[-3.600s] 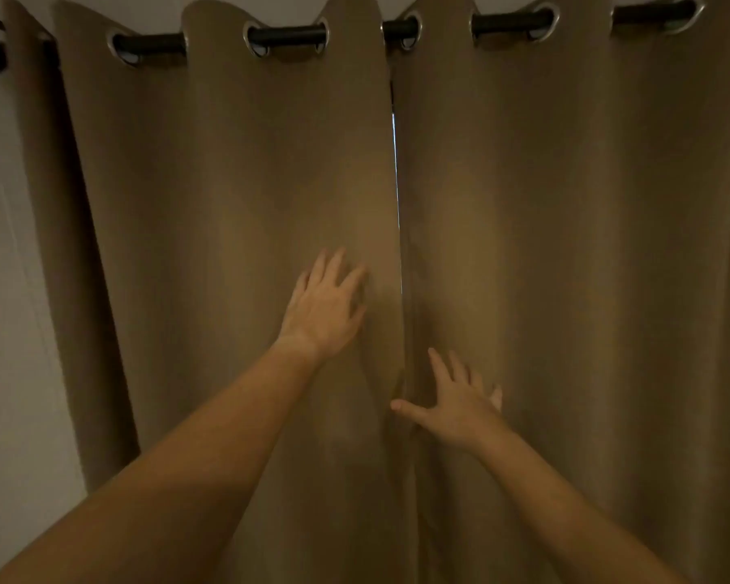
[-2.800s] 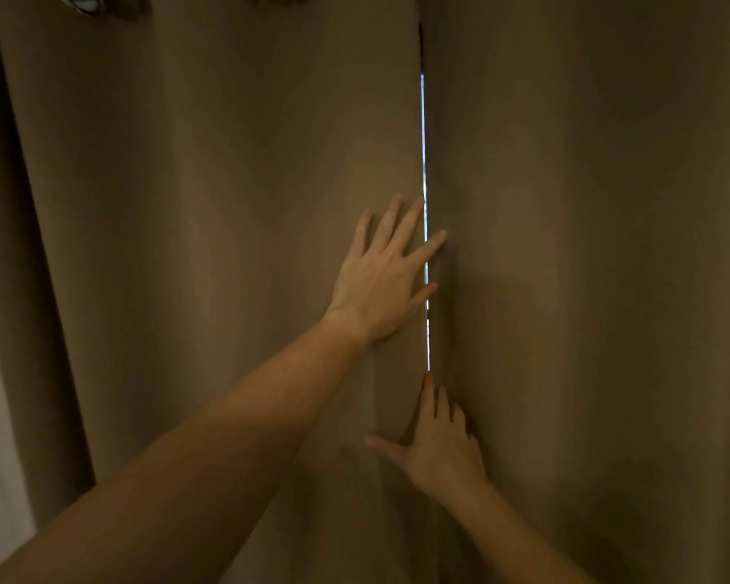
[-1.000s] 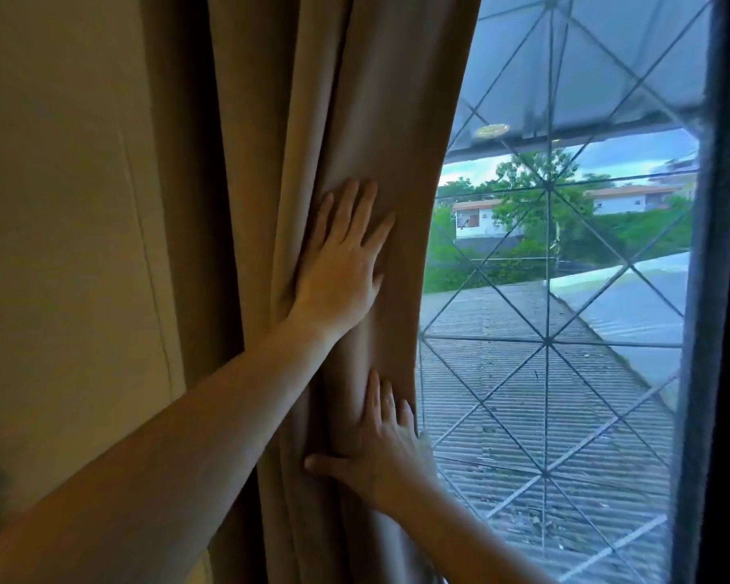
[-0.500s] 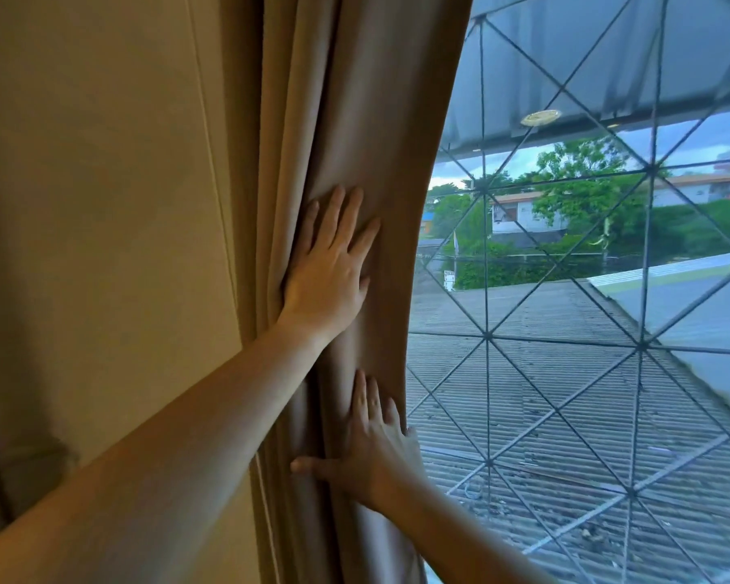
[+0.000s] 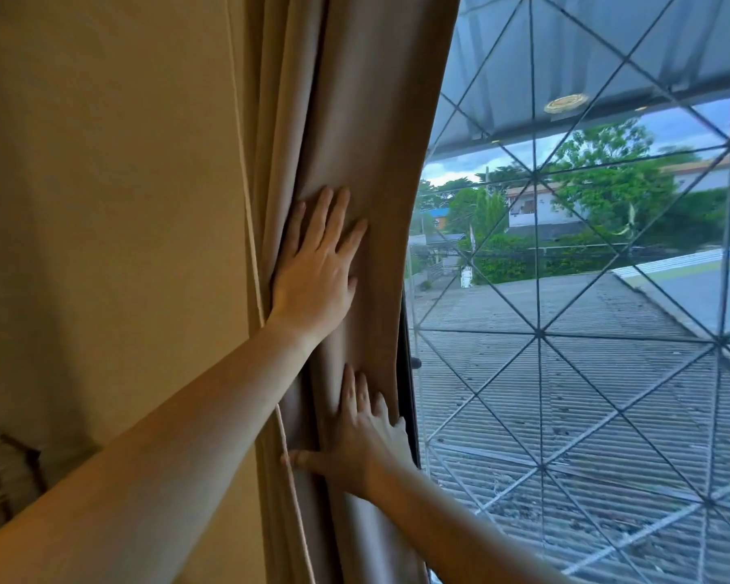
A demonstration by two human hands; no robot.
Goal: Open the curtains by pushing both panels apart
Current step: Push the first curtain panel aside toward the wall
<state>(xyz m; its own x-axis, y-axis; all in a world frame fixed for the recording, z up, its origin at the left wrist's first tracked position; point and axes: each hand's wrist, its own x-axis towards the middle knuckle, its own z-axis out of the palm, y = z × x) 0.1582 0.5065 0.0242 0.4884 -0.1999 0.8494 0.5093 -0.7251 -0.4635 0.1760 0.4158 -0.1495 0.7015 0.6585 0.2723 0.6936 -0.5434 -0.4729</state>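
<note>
The beige left curtain panel hangs bunched in folds against the wall at the window's left side. My left hand lies flat on it with fingers spread, palm pressing the fabric. Lower down, my right hand also rests flat on the same panel, thumb out to the left, fingers pointing up. Neither hand grips the cloth. The right curtain panel is out of view.
A tan wall fills the left. The uncovered window shows a diamond-pattern metal grille, a corrugated roof, trees and houses outside. A dark window frame edge runs beside the curtain. A patterned object sits at lower left.
Earlier both panels were closed with a thin gap. The left panel has been pushed left and bunched at the wall. In the last second the hands stay flat on it; the view shifts left.
</note>
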